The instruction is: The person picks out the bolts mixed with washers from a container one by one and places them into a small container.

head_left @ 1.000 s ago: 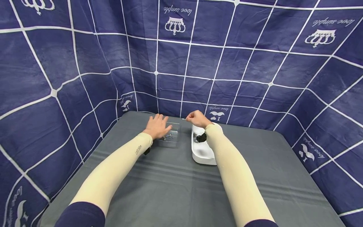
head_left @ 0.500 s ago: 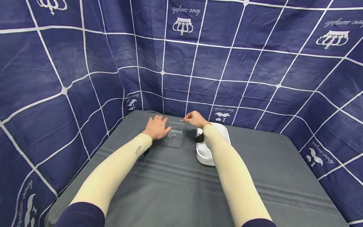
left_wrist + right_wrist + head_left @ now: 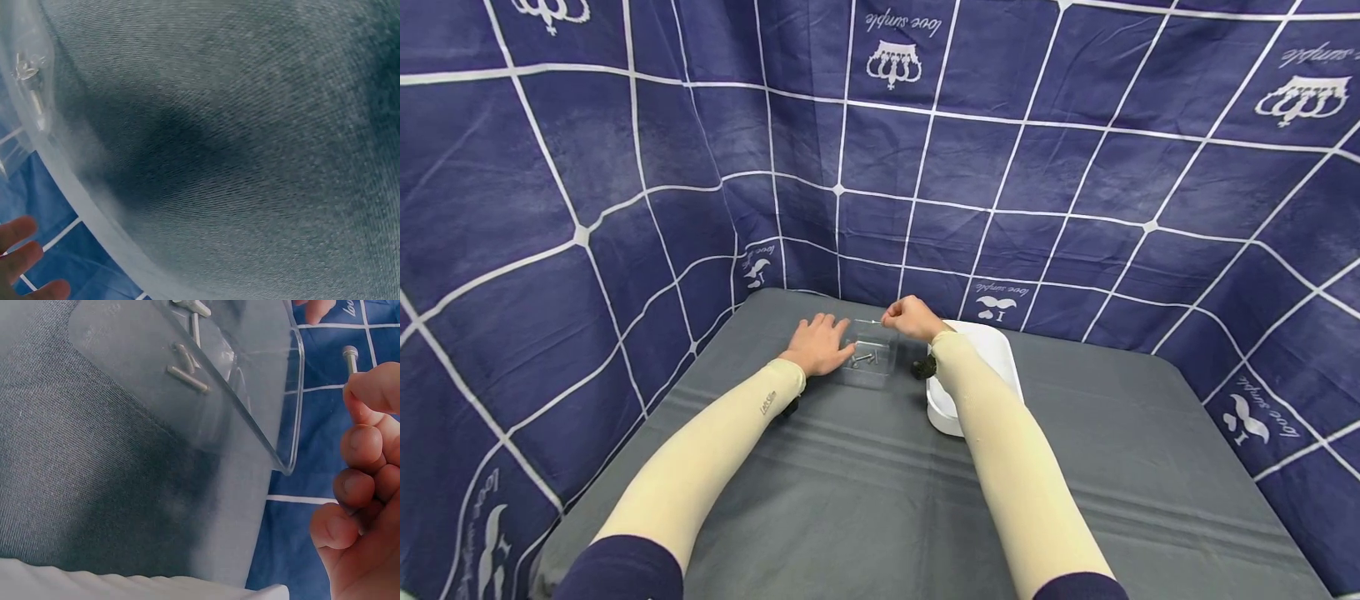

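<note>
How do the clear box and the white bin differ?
Look: the clear box is see-through; the white bin is opaque.
Contents: metal bolts show in the clear box; the right arm hides part of the white bin's inside.
Place: the clear box is by the left hand; the white bin is under the right arm.
Shared: both rest on the gray table.

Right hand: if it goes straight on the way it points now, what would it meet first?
Probably the left hand's fingers. Height is unclear: if the right hand is low, its screw might touch the clear box first.
</note>
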`<act>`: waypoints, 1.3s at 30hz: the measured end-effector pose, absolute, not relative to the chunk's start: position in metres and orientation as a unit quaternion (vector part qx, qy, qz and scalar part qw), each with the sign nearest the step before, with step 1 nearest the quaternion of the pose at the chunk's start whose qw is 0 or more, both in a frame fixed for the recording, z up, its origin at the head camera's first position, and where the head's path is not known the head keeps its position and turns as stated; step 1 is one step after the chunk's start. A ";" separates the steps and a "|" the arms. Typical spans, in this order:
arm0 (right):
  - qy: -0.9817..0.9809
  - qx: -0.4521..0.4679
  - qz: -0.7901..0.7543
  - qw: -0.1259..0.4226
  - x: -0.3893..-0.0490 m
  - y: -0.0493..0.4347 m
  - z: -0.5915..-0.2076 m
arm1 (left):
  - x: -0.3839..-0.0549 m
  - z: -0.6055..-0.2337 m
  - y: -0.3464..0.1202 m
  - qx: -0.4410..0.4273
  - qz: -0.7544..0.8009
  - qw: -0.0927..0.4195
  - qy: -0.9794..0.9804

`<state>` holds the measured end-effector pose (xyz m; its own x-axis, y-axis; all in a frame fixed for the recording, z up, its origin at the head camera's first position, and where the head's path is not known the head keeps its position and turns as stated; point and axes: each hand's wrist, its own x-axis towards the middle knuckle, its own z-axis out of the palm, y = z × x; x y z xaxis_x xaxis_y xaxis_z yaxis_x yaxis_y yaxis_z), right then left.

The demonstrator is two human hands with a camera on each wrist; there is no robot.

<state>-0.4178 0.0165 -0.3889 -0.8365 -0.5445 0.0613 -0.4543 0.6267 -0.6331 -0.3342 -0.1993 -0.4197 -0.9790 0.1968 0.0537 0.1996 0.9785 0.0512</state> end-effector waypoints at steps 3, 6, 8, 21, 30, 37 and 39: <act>0.902 -0.277 -0.324 0.068 -0.418 0.016 -0.392 | -0.334 -0.423 -0.198 -0.100 -0.031 0.019 -0.994; 0.904 -0.278 -0.317 0.070 -0.418 0.014 -0.393 | -0.335 -0.426 -0.198 -0.097 -0.035 0.010 -0.995; 0.904 -0.280 -0.317 0.072 -0.417 0.013 -0.393 | -0.335 -0.427 -0.199 -0.095 -0.040 0.008 -0.995; 0.900 -0.275 -0.329 0.081 -0.417 0.010 -0.397 | -0.336 -0.427 -0.199 -0.098 -0.045 0.011 -0.994; 0.893 -0.274 -0.350 0.072 -0.418 0.021 -0.398 | -0.337 -0.428 -0.199 -0.099 -0.045 0.012 -0.994; 0.895 -0.271 -0.348 0.068 -0.415 0.033 -0.396 | -0.338 -0.427 -0.198 -0.099 -0.038 0.012 -0.994; 0.897 -0.267 -0.347 0.066 -0.414 0.037 -0.395 | -0.338 -0.427 -0.198 -0.102 -0.036 0.011 -0.994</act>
